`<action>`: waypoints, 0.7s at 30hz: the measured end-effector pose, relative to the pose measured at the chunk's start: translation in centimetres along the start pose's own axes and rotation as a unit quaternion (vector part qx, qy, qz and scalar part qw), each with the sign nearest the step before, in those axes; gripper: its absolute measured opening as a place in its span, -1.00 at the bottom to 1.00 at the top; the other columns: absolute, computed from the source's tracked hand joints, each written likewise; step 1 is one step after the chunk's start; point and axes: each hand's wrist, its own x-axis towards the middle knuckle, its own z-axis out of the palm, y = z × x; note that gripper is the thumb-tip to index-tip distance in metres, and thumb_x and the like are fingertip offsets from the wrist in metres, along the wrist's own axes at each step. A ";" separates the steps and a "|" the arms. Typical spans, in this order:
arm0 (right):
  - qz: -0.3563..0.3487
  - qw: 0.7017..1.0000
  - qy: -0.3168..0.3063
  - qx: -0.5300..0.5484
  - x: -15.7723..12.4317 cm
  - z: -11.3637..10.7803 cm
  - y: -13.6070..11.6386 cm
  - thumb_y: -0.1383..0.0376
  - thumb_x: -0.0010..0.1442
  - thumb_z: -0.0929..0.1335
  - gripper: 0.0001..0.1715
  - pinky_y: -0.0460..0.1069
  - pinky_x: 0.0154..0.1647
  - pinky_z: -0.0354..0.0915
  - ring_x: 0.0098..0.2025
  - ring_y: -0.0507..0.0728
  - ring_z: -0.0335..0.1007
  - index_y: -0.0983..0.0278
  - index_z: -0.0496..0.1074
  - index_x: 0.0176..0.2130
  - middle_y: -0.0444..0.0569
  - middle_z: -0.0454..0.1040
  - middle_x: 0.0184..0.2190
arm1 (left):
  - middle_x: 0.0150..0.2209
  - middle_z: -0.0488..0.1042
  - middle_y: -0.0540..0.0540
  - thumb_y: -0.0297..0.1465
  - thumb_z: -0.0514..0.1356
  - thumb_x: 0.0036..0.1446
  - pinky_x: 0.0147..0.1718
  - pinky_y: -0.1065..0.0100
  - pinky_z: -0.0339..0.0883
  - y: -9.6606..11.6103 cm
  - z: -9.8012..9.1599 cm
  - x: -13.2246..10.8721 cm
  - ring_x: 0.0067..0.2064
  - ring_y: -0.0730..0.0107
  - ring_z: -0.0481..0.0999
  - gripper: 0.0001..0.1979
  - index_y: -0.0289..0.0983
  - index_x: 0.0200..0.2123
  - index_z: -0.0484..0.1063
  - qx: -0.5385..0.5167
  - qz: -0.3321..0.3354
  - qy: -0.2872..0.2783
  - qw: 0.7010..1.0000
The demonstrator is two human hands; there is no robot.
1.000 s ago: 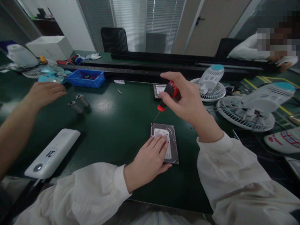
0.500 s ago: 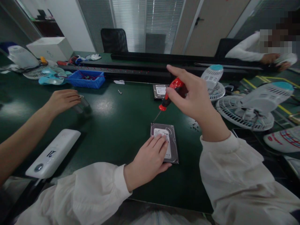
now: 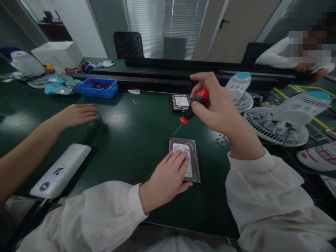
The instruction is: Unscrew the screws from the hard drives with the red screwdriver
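A hard drive (image 3: 193, 157) lies label up on the dark green table. My left hand (image 3: 168, 175) rests across its left side and label, thumb at the lower edge, gripping it. In my right hand (image 3: 214, 105) is a red and black screwdriver (image 3: 194, 107), held tilted by its handle. The shaft slants down to the left, and its tip is at the drive's upper left corner. Small dark screws (image 3: 219, 140) lie to the right of the drive. Farther back sits a second hard drive (image 3: 181, 101).
Another person's hand (image 3: 78, 114) reaches in from the left over a blurred clear object. Near it lies a white device (image 3: 61, 169) marked 21. A blue tray (image 3: 97, 91) stands at the back left, white fans (image 3: 275, 126) at the right. Another person (image 3: 278, 56) sits behind.
My right hand has shifted slightly right and its grip on the screwdriver handle has changed, while the tip stays at the corner. The other person's hand has moved a little right.
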 end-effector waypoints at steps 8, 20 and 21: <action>0.049 0.997 -0.002 -0.060 -0.1 -0.2 -0.1 -0.01 0.33 0.38 -0.53 0.19 -0.16 0.42 -0.27 0.28 0.51 0.19 0.39 0.10 -0.01 0.52 -0.33 | 0.35 0.42 -0.39 -0.02 0.22 0.38 0.37 0.04 0.26 -0.1 -0.1 0.0 0.39 -0.05 0.39 -0.29 -0.49 0.32 0.37 0.001 0.001 -0.002 1.000; 0.047 0.998 -0.012 -0.036 -0.2 -0.8 0.4 -0.05 0.32 0.40 -0.58 0.15 -0.23 0.42 -0.33 0.21 0.46 0.14 0.38 0.00 -0.04 0.53 -0.31 | 0.34 0.43 -0.39 -0.01 0.25 0.36 0.37 0.06 0.26 -0.1 0.0 -0.1 0.39 -0.05 0.38 -0.27 -0.49 0.32 0.37 0.001 0.000 0.001 1.000; 0.045 0.998 -0.013 -0.033 -0.2 -0.8 0.4 -0.01 0.31 0.41 -0.58 0.14 -0.24 0.42 -0.33 0.20 0.45 0.14 0.36 0.03 -0.04 0.53 -0.28 | 0.34 0.43 -0.39 -0.02 0.26 0.35 0.37 0.06 0.26 -0.1 0.0 -0.1 0.39 -0.05 0.39 -0.27 -0.49 0.32 0.38 -0.001 0.000 0.002 1.000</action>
